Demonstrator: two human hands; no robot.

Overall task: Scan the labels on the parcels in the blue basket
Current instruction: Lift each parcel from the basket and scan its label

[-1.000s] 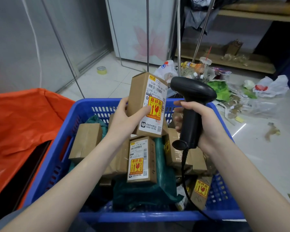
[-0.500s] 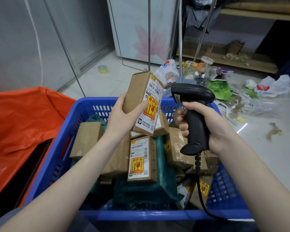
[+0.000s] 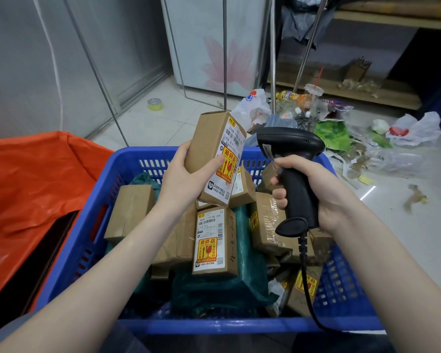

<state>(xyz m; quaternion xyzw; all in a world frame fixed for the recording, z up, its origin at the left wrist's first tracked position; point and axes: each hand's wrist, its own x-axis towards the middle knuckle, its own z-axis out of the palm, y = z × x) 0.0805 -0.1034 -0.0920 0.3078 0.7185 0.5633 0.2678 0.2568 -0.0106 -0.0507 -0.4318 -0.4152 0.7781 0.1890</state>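
The left hand grips one cardboard parcel and holds it above the blue basket, tilted, with its white label turned toward the barcode scanner. The right hand is closed around the scanner handle, and the scanner head is just beside the label. I judge that this parcel is at the scanning step itself. How many were scanned already, the picture does not tell.

In the basket I count about seven more brown boxes, some half hidden, and at least two dark green mailer bags. One box with its label facing up lies in the middle. So much of the work seems left. There is one scanner, with one cable hanging into the basket.
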